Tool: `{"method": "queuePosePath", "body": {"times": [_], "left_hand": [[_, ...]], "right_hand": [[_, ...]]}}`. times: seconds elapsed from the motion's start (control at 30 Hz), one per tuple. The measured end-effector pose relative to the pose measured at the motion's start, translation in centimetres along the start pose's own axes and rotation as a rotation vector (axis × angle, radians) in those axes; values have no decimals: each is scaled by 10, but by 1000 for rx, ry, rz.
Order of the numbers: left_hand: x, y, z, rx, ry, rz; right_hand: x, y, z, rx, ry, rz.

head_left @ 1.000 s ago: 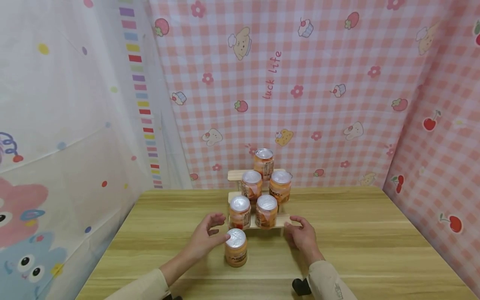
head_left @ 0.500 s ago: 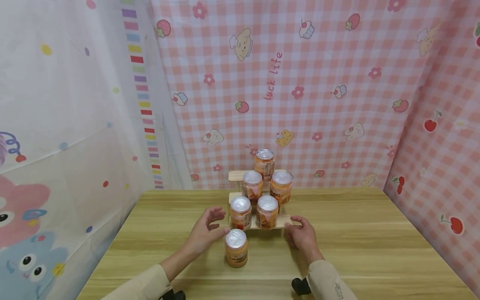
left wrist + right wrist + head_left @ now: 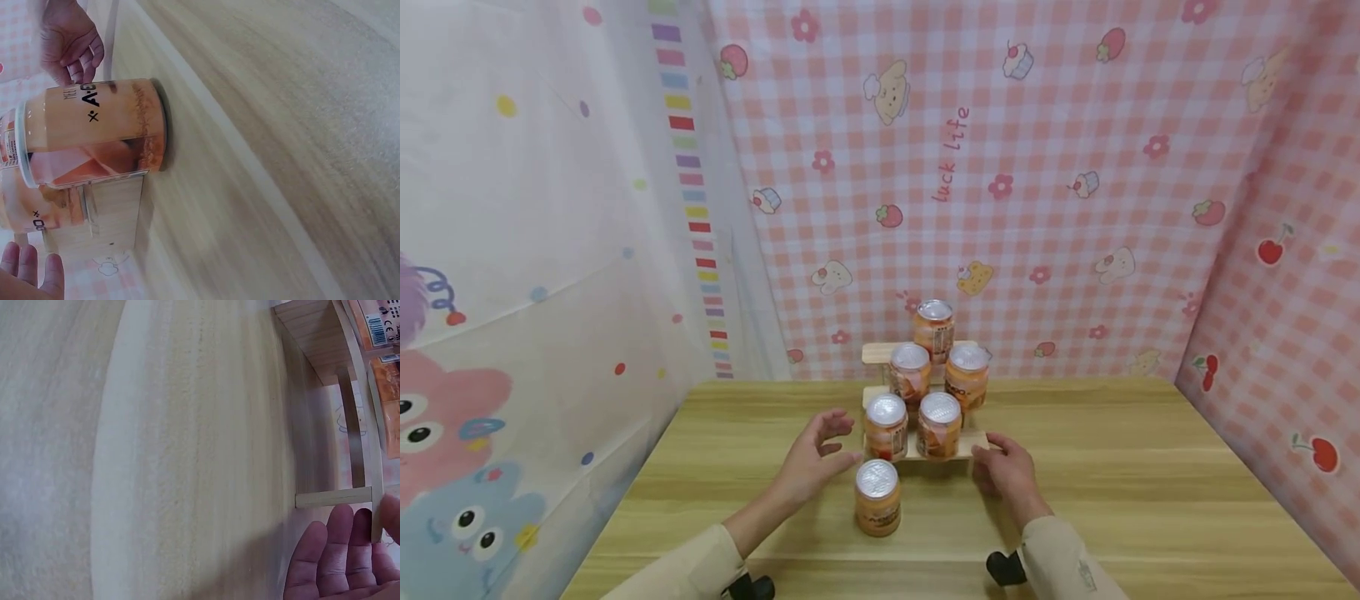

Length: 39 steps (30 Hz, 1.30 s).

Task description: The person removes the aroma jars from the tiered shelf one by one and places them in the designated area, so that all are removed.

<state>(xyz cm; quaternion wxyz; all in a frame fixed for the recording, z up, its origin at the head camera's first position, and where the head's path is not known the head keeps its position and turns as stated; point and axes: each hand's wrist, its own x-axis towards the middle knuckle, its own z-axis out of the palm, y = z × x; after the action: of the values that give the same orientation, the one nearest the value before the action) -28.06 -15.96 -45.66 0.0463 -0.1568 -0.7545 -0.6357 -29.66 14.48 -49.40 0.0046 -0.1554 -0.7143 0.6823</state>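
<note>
A pink-and-white checked cloth (image 3: 1052, 225) hangs behind the table (image 3: 1105, 467), printed with strawberries (image 3: 733, 62), cupcakes (image 3: 1018, 62), flowers (image 3: 1002, 185), cartoon animals (image 3: 891, 93) and the reddish words "luck life" (image 3: 951, 156), while a similar cloth (image 3: 1292, 333) with cherries (image 3: 1271, 252) closes off the right side. On the left hangs a creased white sheet (image 3: 565, 217) with scattered coloured dots (image 3: 507, 106), a pink cartoon figure (image 3: 445, 421) and a blue one (image 3: 478, 521) low down, and a strip of multicoloured blocks (image 3: 687, 162) along the edge nearest the checked cloth. The table has a yellowish wood-grain top, and the light is soft and even.
</note>
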Motion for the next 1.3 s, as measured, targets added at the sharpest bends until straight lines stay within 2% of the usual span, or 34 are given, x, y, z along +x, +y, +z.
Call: {"method": "queuePosePath", "body": {"times": [0.27,0.7,0.97,1.17,1.3], "left_hand": [[12,10,-3,37,-22,25],[67,48,-6,41,-19,106],[105,69,-3,174,-62,78],[130,80,5,198,-108,10],[145,85,11,217,-139,3]], "right_hand": [[1,-2,2,-36,1,8],[3,-1,4,24,13,32],[2,-2,2,24,16,18],[3,0,2,28,6,3],[3,0,2,15,6,-13]]}}
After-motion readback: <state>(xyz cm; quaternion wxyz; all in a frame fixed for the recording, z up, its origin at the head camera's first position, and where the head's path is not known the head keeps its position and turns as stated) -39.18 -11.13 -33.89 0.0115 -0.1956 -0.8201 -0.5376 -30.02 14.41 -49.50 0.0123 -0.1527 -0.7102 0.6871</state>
